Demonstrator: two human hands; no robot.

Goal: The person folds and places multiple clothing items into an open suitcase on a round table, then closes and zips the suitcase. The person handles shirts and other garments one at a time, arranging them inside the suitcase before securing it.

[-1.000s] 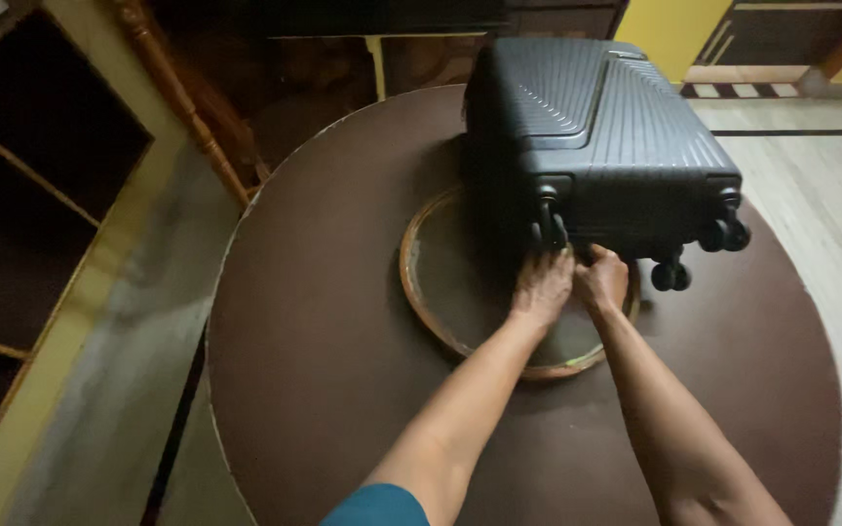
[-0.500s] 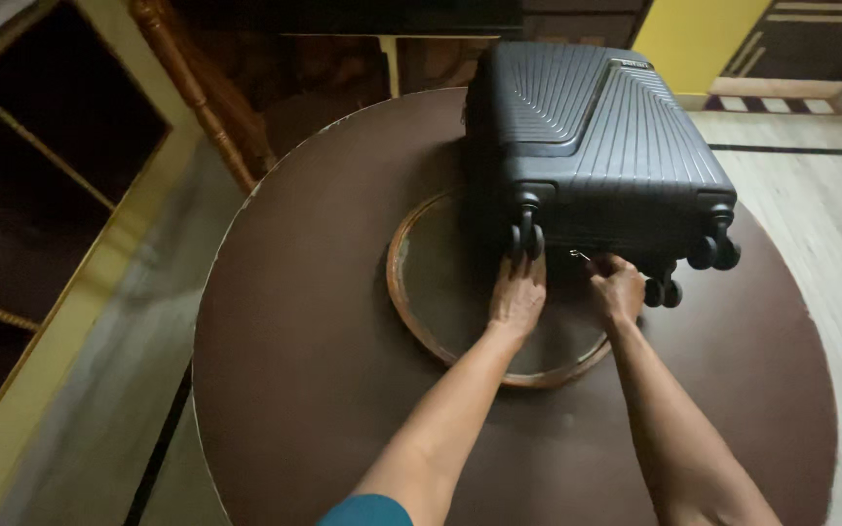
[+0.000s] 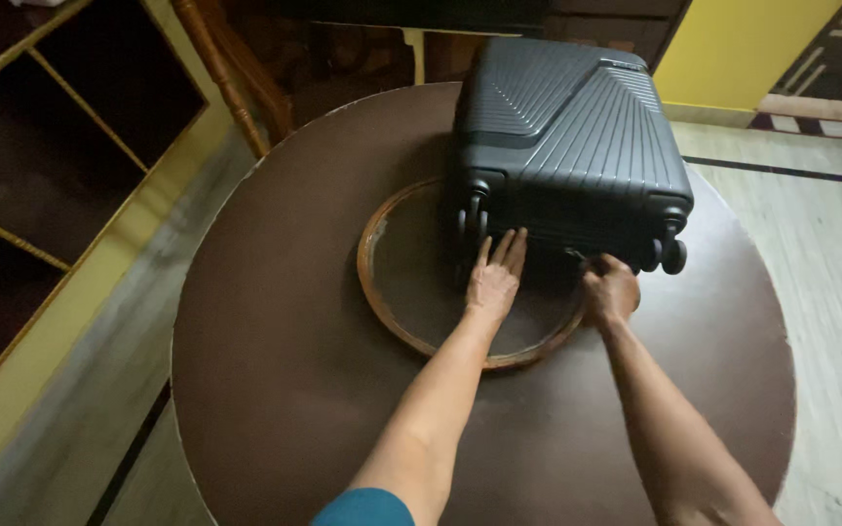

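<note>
Both my forearms reach out over the round brown table, and my left hand lies open, fingers spread flat against the wheeled end of the dark grey suitcase. My right hand is curled closed, pinching what looks like a small zipper pull at the case's lower edge; it is too small to be sure. The suitcase lies on its side toward the table's far edge, partly over a wooden ring set in the tabletop. Beyond it stands a carved wooden post. I judge the risk lies in the wheels: a hard tug on the pull could roll or skid the case across the smooth top.
</note>
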